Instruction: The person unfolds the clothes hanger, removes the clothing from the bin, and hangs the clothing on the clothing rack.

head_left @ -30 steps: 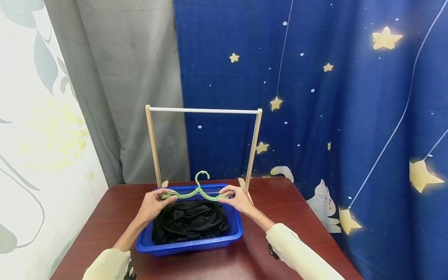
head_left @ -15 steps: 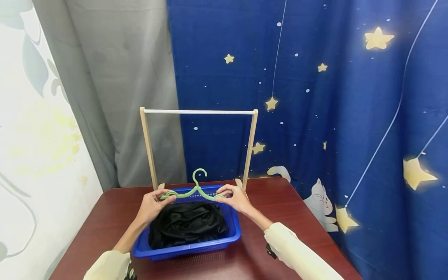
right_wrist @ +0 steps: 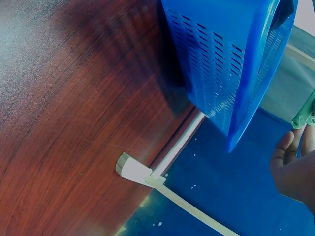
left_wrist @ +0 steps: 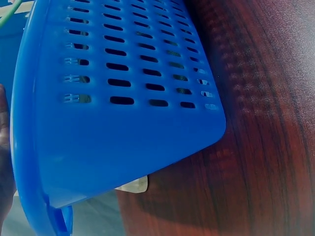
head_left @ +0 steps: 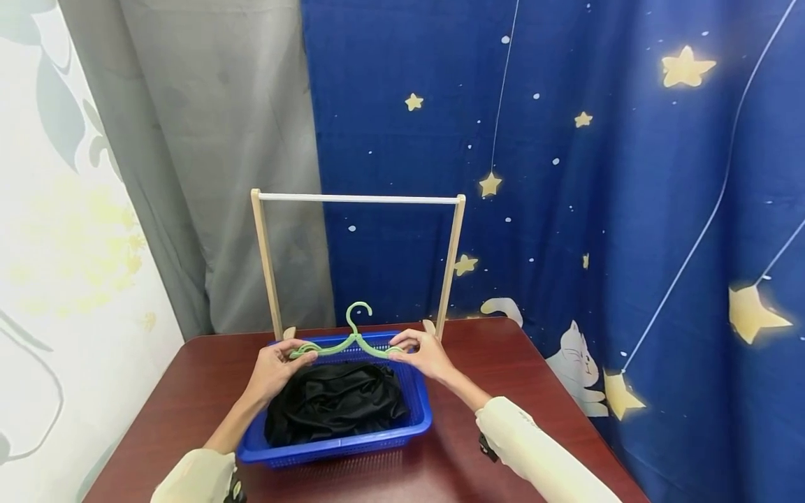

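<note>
A light green clothes hanger [head_left: 356, 340] is held level above the blue basket, its hook pointing up. My left hand [head_left: 272, 370] pinches its left end between thumb and fingers. The right end is pinched by my right hand [head_left: 428, 354], and the right wrist view shows that hand [right_wrist: 298, 160] at the green hanger end [right_wrist: 305, 112]. Below both hands, black cloth [head_left: 336, 404] lies crumpled in the blue basket [head_left: 333, 446]. In the left wrist view only a sliver of the left hand [left_wrist: 5, 157] shows beside the basket wall.
Behind the basket stands a wooden rack with a white crossbar [head_left: 358, 199] and two posts; one foot [right_wrist: 133, 168] shows in the right wrist view. All of it is on a dark red wooden table [head_left: 497, 370]. Grey and blue star-printed curtains [head_left: 534, 209] hang behind.
The view has shifted slightly, moving the scene a little left in the frame. Both hands keep their grip on the hanger, which stays above the basket.
</note>
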`<action>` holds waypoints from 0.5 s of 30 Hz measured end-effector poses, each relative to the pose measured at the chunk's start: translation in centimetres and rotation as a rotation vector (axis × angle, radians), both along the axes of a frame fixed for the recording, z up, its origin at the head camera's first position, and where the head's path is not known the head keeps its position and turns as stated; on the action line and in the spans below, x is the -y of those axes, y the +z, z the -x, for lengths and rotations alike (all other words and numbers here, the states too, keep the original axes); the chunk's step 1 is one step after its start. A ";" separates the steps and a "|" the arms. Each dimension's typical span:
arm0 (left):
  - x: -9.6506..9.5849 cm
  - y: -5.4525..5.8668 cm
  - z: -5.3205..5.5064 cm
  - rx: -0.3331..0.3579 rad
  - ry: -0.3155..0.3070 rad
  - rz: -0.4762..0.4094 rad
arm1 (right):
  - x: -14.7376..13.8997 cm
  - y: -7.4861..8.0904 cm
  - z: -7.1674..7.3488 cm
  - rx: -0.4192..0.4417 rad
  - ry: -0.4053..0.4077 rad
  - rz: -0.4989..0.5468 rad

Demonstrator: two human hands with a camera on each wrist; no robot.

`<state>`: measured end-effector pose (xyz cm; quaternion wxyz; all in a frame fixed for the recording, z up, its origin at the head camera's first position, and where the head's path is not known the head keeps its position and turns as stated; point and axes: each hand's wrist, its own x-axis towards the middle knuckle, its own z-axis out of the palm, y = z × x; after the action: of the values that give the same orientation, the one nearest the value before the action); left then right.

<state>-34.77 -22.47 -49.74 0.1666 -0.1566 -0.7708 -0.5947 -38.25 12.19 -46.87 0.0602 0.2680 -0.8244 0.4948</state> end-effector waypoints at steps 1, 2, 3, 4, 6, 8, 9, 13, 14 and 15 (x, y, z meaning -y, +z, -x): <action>0.0 0.0 0.0 -0.005 0.005 0.008 | 0.0 0.1 0.0 -0.003 0.001 -0.009; 0.0 0.1 0.0 -0.010 0.012 0.015 | -0.1 0.1 0.0 -0.010 0.002 -0.019; 0.0 0.1 0.0 -0.012 0.019 0.017 | -0.1 0.2 0.1 -0.015 0.004 -0.029; 0.0 0.1 0.0 -0.014 0.023 0.017 | -0.1 0.3 0.1 -0.020 0.006 -0.039; -0.1 0.1 0.0 -0.014 0.026 0.019 | -0.1 0.4 0.2 -0.036 0.010 -0.062; -0.1 0.1 -0.1 -0.006 0.021 0.016 | -0.1 0.5 0.3 -0.053 0.013 -0.078; -0.1 0.1 -0.2 -0.004 0.018 0.014 | 0.0 0.6 0.3 -0.062 0.015 -0.083; -0.2 0.1 -0.4 0.012 0.014 0.002 | 0.8 1.1 0.5 -0.103 0.024 -0.093; -0.2 0.1 -0.5 0.014 0.017 0.000 | 1.1 1.2 0.5 -0.107 0.030 -0.091; -0.2 0.0 -0.6 0.016 0.022 0.001 | 1.4 1.4 0.6 -0.111 0.034 -0.094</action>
<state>-34.21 -22.25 -49.72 0.1668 -0.1433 -0.7739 -0.5939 -38.82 10.78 -45.51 0.0848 0.3116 -0.8374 0.4410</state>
